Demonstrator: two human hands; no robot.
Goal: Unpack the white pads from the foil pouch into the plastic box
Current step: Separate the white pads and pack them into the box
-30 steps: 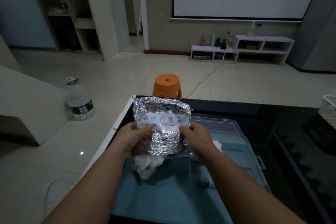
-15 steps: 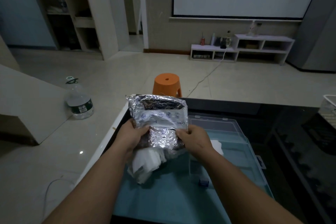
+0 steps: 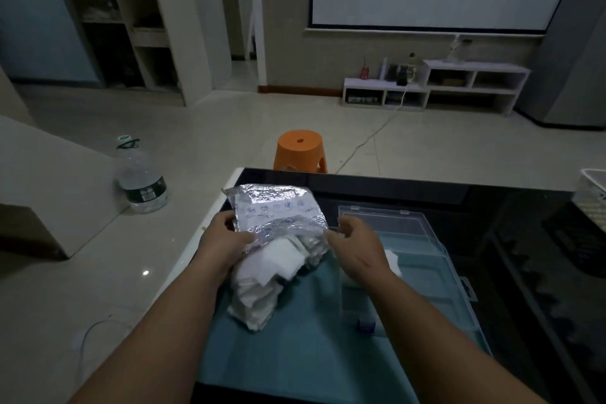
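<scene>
Left hand (image 3: 226, 244) grips the left edge of a crumpled foil pouch (image 3: 278, 210), held mouth-down at frame centre over a clear plastic box (image 3: 295, 354) on a dark table (image 3: 426, 193). Right hand (image 3: 359, 248) is just beside the pouch's right edge, fingers loosely curled; whether it pinches the foil cannot be told. A clump of white pads (image 3: 265, 275) hangs half out over the box's left side. One more pad (image 3: 392, 262) lies in the box. Unpacking looks partway done; the clump has not yet dropped free.
</scene>
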